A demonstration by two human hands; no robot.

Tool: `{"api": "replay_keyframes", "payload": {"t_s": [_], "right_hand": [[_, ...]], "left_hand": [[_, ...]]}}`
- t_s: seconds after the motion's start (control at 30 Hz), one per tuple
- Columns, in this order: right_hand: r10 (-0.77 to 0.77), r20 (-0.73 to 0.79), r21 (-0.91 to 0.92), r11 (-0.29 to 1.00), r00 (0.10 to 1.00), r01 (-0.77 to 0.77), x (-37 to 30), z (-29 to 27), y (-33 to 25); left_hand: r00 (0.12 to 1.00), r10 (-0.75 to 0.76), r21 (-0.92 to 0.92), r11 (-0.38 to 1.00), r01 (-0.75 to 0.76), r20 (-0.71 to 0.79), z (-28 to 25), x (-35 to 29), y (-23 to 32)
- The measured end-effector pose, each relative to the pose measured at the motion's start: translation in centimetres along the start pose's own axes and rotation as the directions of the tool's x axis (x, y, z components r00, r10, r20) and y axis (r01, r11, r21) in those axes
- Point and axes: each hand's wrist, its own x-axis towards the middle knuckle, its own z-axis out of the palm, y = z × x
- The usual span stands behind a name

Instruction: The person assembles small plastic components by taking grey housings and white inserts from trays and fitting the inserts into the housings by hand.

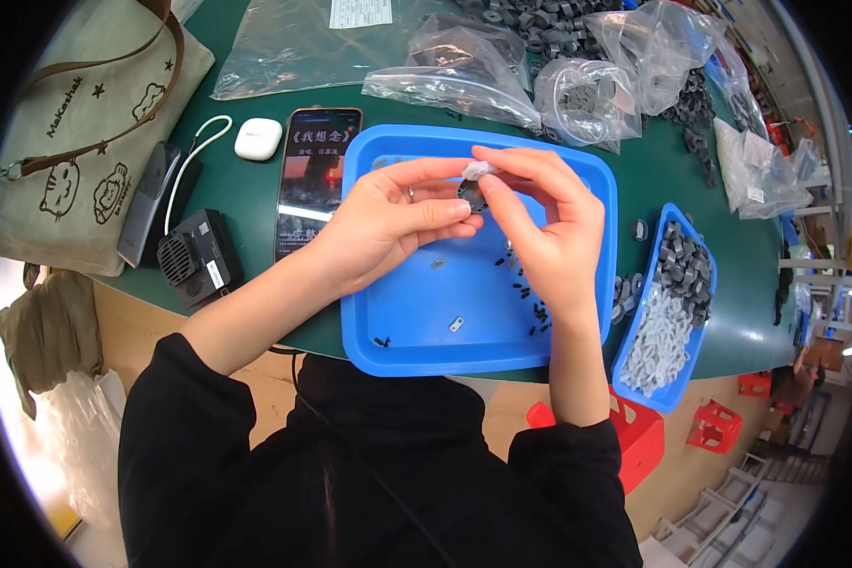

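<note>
While bags [464,85] sprawl, phone [314,194] flanks tray [407,312]

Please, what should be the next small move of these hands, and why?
Probably the right hand should gently press the small white piece toward the dark round part while the left hand steadies it: the two pieces appear close together between the fingertips, and the blue tray below could catch a dropped one.

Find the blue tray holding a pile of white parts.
The smaller, narrower blue tray at right: white pieces heap beside dark grey pieces. The larger blue tray, beneath the left hand and right hand, shows only scattered small pieces.
</note>
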Motion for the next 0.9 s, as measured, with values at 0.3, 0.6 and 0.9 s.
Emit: {"api": "replay_keyframes", "payload": {"t_s": [0.3, 0.6, 0.9], "right_hand": [[0.191, -0.021, 0.124, 0.975, 0.981, -0.187, -0.1, 0.1, -1.0], [0.2, 0.007, 0.221, 0.955, 0.98, -0.197, 0.2, -1.0, -0.7], [0.153, 0.215, 0.218, 0.955, 0.965, -0.2, 0.1, -0.9, -0.5]], "left_hand": [[0.998, 0.052, 0.197, 0.979, -0.044, -0.039, 0.5, 0.1, -0.2], [0.936, 0.315, 0.435, 0.873, -0.221, -0.157, 0.7, -0.2, -0.3], [0.843, 0.538, 0.6, 0.665, -0.445, 0.029, 0.9, -0.1, -0.4]]}}
